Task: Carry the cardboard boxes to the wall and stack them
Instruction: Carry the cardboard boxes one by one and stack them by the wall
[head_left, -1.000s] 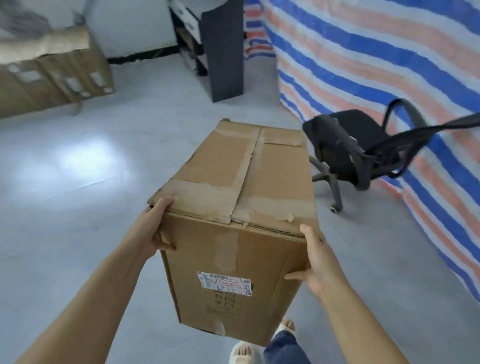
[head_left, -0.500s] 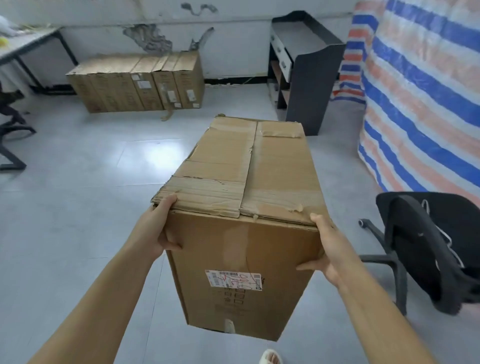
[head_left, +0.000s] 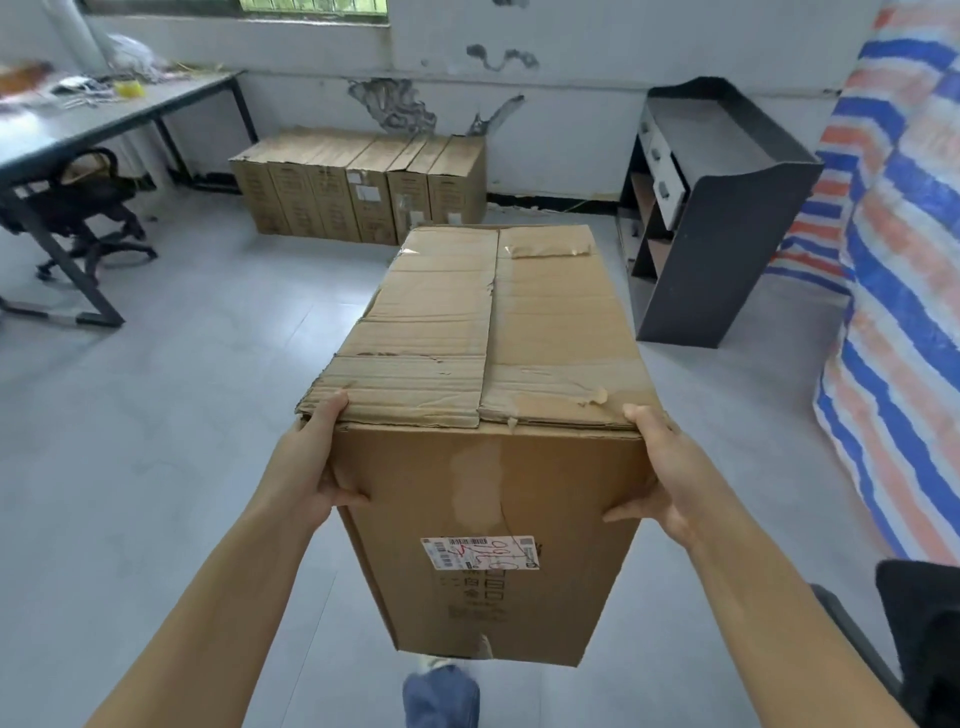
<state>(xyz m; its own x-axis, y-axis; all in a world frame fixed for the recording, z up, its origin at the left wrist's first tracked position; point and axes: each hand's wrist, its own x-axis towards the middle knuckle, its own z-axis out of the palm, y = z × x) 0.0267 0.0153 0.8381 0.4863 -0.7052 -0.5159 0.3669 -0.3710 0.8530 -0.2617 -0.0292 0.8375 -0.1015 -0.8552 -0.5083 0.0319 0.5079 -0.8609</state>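
- Far left: a grey table w/ black legs is standing by the wall, clutter sitting on its far end; a black office chair is tucked partly under it.
- Our left hand is gripping the near-left top corner of the cardboard box: thumb on the front face, fingers wrapping round the left side & over the top edge.
- We're holding the box up off the grey floor, btwn both hands, long axis pointing away from us toward the back wall. Top flaps are shut, w/ torn, peeling tape; a white shipping label w/ red scribble is showing on the near face.
- Beyond the box, a row of cardboard boxes is standing on the floor, touching each other, right against the wall. Our box is well apart from that row.
- Below the box, a jeans leg is poking into view.
- Our right hand is clamping the near-right top corner, thumb on the front face, fingers going round the right side out of sight.
- Right of the box: a dark shelf unit w/ white drawers is standing by the wall.
- Far right: a blue/orange/white striped tarp is hanging down to the floor; a 2nd black chair is cut off at the lower-right edge.
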